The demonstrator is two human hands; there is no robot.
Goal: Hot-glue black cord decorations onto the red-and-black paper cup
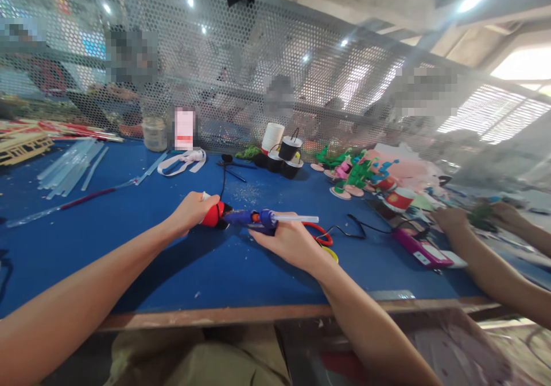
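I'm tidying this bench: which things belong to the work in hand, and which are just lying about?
In the work:
glue gun, in the right hand
red piece, in the left hand
loose glue sticks, probably spares

Apparently just lying about:
jar
ribbon
green figures
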